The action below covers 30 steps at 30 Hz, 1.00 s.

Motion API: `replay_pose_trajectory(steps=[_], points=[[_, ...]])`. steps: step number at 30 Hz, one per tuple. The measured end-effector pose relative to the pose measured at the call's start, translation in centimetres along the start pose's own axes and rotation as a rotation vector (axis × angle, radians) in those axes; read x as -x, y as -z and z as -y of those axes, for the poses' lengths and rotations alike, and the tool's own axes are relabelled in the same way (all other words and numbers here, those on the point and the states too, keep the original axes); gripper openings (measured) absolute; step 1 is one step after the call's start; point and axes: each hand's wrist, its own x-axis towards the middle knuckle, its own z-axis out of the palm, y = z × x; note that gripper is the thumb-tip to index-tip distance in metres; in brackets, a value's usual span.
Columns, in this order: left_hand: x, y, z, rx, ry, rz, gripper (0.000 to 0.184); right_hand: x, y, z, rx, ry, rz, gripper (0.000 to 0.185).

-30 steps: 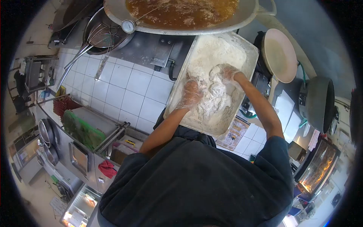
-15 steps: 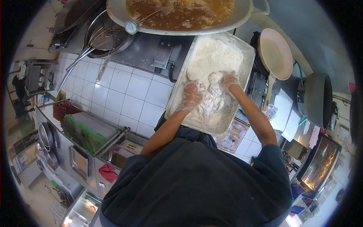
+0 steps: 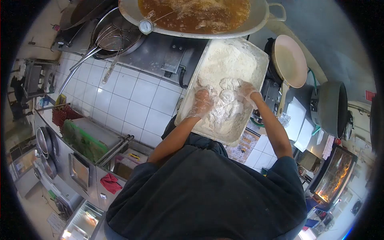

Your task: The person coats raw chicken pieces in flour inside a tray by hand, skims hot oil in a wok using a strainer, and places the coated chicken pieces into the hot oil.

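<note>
A deep rectangular tray (image 3: 245, 134) holds loose white flour (image 3: 226, 60) and several flour-coated pieces (image 3: 226, 96) that look like chicken. Both my hands wear clear plastic gloves dusted with flour. On the tray's left side, my left hand (image 3: 203, 102) has its fingers curled down around a floured piece, its fingertips partly hidden in the flour. Opposite it, my right hand (image 3: 249, 93) closes its fingers on the end of another floured chicken piece (image 3: 231, 83). More coated pieces (image 3: 220, 114) lie between my wrists, nearer my body.
Beyond the tray stands a large pan (image 3: 204, 35) of bubbling brown oil, with a dial thermometer (image 3: 146, 27) at its rim. Wire strainers (image 3: 114, 37) rest in a pot at left. A light frying pan (image 3: 290, 60) and a dark pot (image 3: 333, 105) stand at right.
My right hand has drawn slightly toward me and turned its fingers leftward onto a floured piece. Floured pieces near it have shifted. My left hand stays nearly in place.
</note>
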Motion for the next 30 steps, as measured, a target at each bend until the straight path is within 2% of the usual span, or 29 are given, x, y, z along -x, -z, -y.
replay_pose_trajectory(steps=[2, 4, 6, 7, 8, 9, 11, 12, 15, 18, 19, 21, 24, 25, 26, 28, 30], points=[[-1.5, 1.3, -0.9, 0.037, -0.027, -0.043, 0.022, -2.8, -2.6, -4.3, 0.201, 0.357, -0.118, 0.041], [-2.8, 2.2, -2.8, 0.086, -0.047, -0.127, 0.023, -2.9, -4.0, -5.2, 0.306, 0.469, -0.194, 0.038], [-6.0, -2.9, -2.0, 0.216, -0.058, -0.13, 0.023, -1.3, -2.7, -2.4, 0.331, 0.333, -0.245, 0.035], [-7.0, -4.7, -1.8, 0.28, -0.066, -0.129, 0.023, -0.4, -1.8, -0.7, 0.235, 0.245, -0.271, 0.034], [-7.0, -1.2, -4.7, 0.017, -0.109, 0.023, 0.024, 0.6, -1.0, 1.2, 0.135, 0.158, -0.294, 0.033], [-7.6, -2.5, -2.7, 0.024, -0.076, -0.023, 0.024, 1.4, -0.2, 2.8, 0.032, 0.071, -0.317, 0.033], [-10.7, -7.1, 2.1, 0.042, -0.025, -0.122, 0.025, 1.7, 2.0, 4.5, -0.038, -0.096, -0.285, 0.045], [-10.8, -5.9, -0.2, 0.153, -0.11, 0.038, 0.022, 2.4, 3.0, 5.7, -0.077, -0.142, -0.241, 0.044], [-9.3, -6.8, -1.0, -0.031, -0.11, 0.102, 0.02, 3.7, 2.4, 6.8, -0.101, -0.215, -0.125, 0.048], [-10.3, -11.2, 6.4, -0.723, -0.647, 0.05, 0.018, 2.3, 2.6, 6.8, -0.067, -0.274, -0.032, 0.049], [-9.6, -10.4, 5.5, -0.52, -0.557, 0.026, 0.018, 1.9, 2.4, 6.9, -0.055, -0.294, 0.004, 0.048], [-8.7, -7.0, 2.0, -0.121, -0.367, -0.032, 0.019, 2.7, 3.3, 7.8, -0.07, -0.308, -0.077, 0.039], [-9.4, -5.0, 0.4, -0.313, -0.296, 0.164, 0.011, 1.7, 2.9, 7.1, 0.004, -0.224, -0.186, 0.03], [-9.7, -5.0, 0.4, -0.392, -0.294, 0.152, 0.013, 1.3, 2.2, 6.1, 0.046, -0.182, -0.216, 0.029], [-10.1, -4.9, 0.5, -0.472, -0.294, 0.144, 0.014, 2.0, 2.2, 5.6, -0.075, -0.191, -0.278, 0.03], [-11.1, -5.1, 0.1, -0.404, -0.236, 0.098, 0.016, 2.8, 2.4, 4.7, -0.314, -0.201, -0.413, 0.035], [-9.6, -3.4, -3.4, -0.11, -0.108, 0.062, 0.016, 1.9, 1.9, 5.5, -0.202, -0.278, -0.329, 0.031]])
